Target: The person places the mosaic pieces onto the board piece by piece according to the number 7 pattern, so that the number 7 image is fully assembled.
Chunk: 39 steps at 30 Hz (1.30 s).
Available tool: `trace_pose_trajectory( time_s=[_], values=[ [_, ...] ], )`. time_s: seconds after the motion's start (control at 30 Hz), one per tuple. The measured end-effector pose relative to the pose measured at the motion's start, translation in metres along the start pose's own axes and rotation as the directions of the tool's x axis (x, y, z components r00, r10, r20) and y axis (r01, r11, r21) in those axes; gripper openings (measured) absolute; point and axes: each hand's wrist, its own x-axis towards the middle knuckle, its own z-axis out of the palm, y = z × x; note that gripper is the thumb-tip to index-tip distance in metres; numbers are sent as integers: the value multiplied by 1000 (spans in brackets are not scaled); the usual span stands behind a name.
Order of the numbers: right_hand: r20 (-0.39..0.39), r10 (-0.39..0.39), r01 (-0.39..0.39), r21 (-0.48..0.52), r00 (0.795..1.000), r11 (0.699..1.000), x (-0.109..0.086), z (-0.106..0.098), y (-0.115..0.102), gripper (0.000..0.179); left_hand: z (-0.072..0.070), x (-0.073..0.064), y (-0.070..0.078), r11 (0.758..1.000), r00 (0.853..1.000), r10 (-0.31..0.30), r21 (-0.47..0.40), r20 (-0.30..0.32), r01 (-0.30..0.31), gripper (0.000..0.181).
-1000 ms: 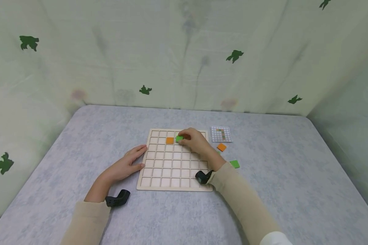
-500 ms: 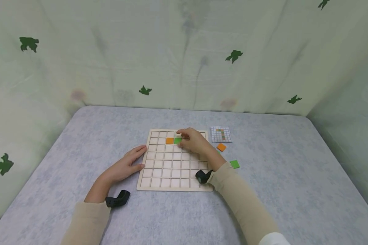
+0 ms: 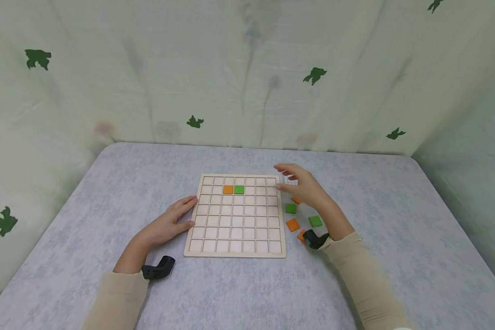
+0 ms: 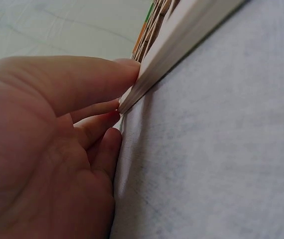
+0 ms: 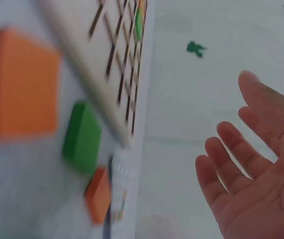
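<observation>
My left hand touches the left edge of a wooden grid board with fingertips and thumb; the left wrist view shows the thumb at the board's rim. In the board's second row from the back, an orange tile and a green tile sit side by side. My right hand is raised over the board's right edge, its fingers spread and holding nothing. Beneath and beside it lie a green tile, another green tile, and orange tiles, one of them an orange tile near the board.
A small printed pattern card lies right of the board, mostly hidden behind my right hand. Another orange tile is partly covered by the right wrist camera. A pale curtain with green bird shapes hangs behind the table.
The green tile went from my right fingers into the square right of the orange one and was let go. My right hand then moved right, off the board. The left hand stayed put.
</observation>
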Motion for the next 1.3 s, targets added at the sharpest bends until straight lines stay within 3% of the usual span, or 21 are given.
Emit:
trace_pose_trajectory(
  time_s=[0.27, 0.37, 0.73, 1.0, 1.3],
  values=[
    [27, 184, -182, -50, 983, 982, -31, -11, 34, 50, 0, 1, -2, 1000, 1000, 9, 7, -1, -9, 64],
    [43, 218, -214, -78, 975, 974, -36, -9, 43, 48, 0, 1, -3, 1000, 1000, 13, 13, -2, -13, 64],
    [34, 208, -199, -178, 978, 964, -38, -5, 53, 40, 1, 0, -1, 1000, 1000, 17, 8, -2, -17, 63],
    [11, 238, -233, -158, 971, 960, -37, -5, 45, 38, 1, 0, 0, 1000, 1000, 22, 10, -3, -22, 63],
    [-47, 67, -70, -53, 997, 996, -17, 1, 15, 36, 1, 0, 0, 1000, 1000, 10, 11, -2, -10, 64]
  ],
)
